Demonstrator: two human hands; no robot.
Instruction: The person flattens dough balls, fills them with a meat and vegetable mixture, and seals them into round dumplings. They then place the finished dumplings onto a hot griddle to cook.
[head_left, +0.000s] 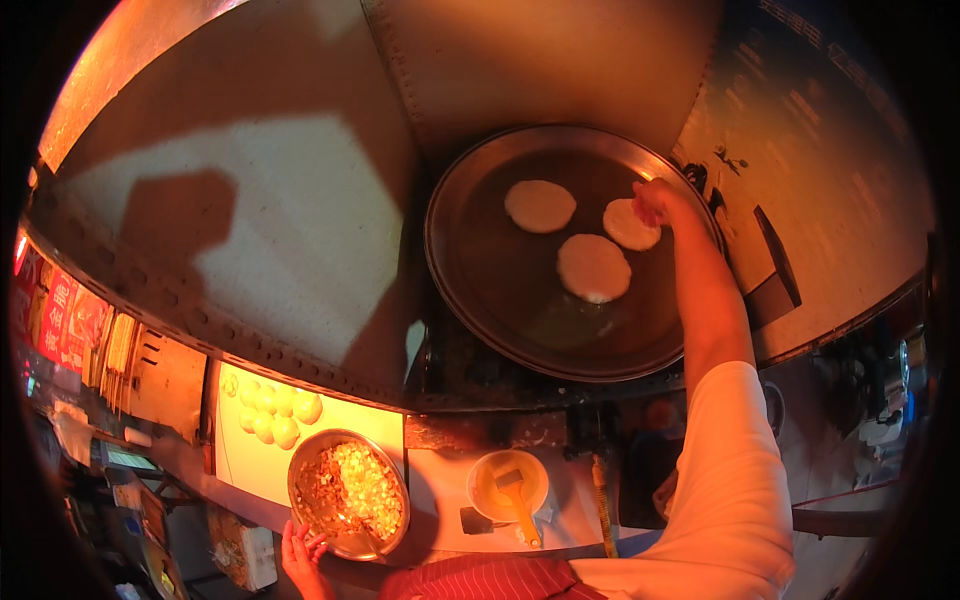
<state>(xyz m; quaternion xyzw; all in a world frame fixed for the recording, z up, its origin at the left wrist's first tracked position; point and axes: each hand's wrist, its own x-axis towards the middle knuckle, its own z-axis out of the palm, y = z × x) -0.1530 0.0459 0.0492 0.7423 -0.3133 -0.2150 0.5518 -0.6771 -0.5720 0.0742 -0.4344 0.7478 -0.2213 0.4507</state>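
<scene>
My right hand (654, 202) is over the upper right side of a large round metal pan (517, 315), its fingers bunched on the edge of a pale flat dough cake (626, 223). Whether they grip the cake or only press it is hidden. Two more flat cakes lie in the pan, one at the upper left (540, 206) and one in the middle (594, 268). My left hand (301, 556) is low in the view with fingers apart, beside the rim of a metal bowl (300, 469) of chopped filling (360, 487). A utensil handle (370, 538) leans in that bowl.
Several dough balls (274, 411) sit on a lit board (360, 416) beyond the bowl. A small bowl (480, 484) holds a yellow-handled brush (520, 502). A hose (602, 502) runs down near my right arm. Metal panels (315, 202) rise around the pan.
</scene>
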